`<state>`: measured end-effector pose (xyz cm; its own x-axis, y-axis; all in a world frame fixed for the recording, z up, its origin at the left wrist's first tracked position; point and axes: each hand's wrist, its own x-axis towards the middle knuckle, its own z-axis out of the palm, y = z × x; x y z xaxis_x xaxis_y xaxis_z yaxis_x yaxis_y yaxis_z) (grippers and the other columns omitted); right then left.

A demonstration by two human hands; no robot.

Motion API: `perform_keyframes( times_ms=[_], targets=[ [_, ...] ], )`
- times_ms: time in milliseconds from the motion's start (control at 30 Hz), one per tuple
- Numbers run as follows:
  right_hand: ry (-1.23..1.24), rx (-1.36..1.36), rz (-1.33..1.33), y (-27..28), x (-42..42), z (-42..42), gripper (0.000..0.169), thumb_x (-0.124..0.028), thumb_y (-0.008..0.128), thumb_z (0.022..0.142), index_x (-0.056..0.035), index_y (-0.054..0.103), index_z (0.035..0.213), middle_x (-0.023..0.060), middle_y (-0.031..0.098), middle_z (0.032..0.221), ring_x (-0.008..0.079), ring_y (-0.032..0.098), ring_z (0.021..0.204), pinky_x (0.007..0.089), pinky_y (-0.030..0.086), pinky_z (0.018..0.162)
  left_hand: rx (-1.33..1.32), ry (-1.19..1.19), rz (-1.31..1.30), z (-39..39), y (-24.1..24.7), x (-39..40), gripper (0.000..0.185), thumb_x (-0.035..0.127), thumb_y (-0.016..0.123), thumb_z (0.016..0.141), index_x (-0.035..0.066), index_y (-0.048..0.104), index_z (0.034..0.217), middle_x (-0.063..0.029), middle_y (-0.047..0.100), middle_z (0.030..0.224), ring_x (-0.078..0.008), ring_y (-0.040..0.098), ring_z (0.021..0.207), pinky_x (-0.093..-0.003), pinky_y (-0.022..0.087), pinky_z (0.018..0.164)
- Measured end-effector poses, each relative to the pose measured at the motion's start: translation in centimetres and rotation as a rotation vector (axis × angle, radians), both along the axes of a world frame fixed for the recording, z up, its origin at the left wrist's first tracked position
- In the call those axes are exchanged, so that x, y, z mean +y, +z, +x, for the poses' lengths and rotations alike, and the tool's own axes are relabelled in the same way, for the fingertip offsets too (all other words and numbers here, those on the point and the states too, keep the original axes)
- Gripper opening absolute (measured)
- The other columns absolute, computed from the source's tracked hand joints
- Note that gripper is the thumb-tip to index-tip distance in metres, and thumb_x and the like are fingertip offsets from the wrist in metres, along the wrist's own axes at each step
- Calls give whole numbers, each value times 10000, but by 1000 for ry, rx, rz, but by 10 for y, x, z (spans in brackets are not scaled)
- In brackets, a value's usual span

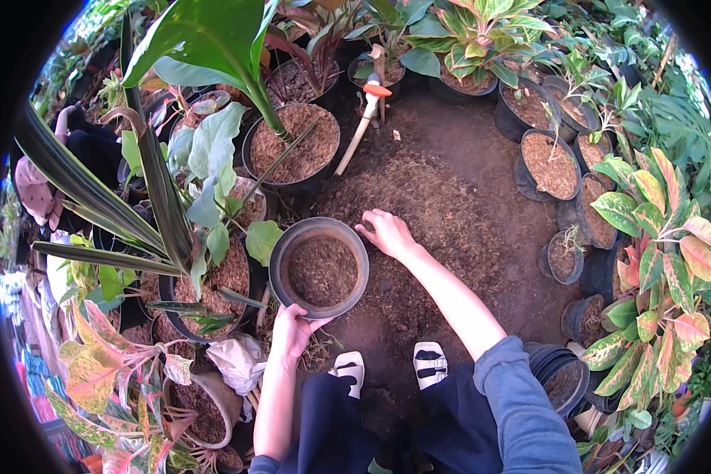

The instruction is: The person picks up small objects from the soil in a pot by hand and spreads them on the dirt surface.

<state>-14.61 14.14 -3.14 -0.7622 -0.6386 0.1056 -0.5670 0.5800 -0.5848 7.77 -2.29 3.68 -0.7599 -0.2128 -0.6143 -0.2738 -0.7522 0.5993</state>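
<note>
My left hand (296,332) grips the near rim of a round black plastic pot (275,266), thumb on the outer side. Dark brown soil (324,271) lies inside, well below the pot's rim. To the right of the pot hovers my right hand (385,233), its fingers loosely bent and a little apart, with nothing seen in it. Beneath and beyond this hand, loose brown potting mix (432,207) is spread over the bare earth floor. The underside of my right palm is hidden.
Potted plants crowd the left, including a broad-leaved plant in a black pot (290,148). A pipe with an orange-handled tap (377,90) stands at the back. Small pots (549,165) line the right, above a stack of nursery pots (560,379). Another person (41,183) is partly visible far left.
</note>
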Motion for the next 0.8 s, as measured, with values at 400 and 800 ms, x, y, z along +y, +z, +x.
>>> perform_keyframes(
  times_ms=[400, 800],
  targets=[
    [-36, -196, -49, 165, 47, 3, 338, -329, 626, 848, 4, 599, 901, 184, 627, 719, 309, 645, 733, 406, 486, 659, 64, -97, 96, 13, 40, 31, 533, -58, 354, 730, -57, 267, 1256, -288, 405, 1268, -461, 538, 1050, -569, 544, 783],
    [214, -190, -157, 336, 46, 93, 330, -336, 632, 852, -8, 641, 879, 88, 643, 705, 152, 598, 672, 331, 476, 643, 145, -250, 364, 33, 187, 71, 547, -56, 352, 717, -218, 205, 1218, -368, 332, 1294, -545, 420, 1145, -614, 436, 936]
  ],
)
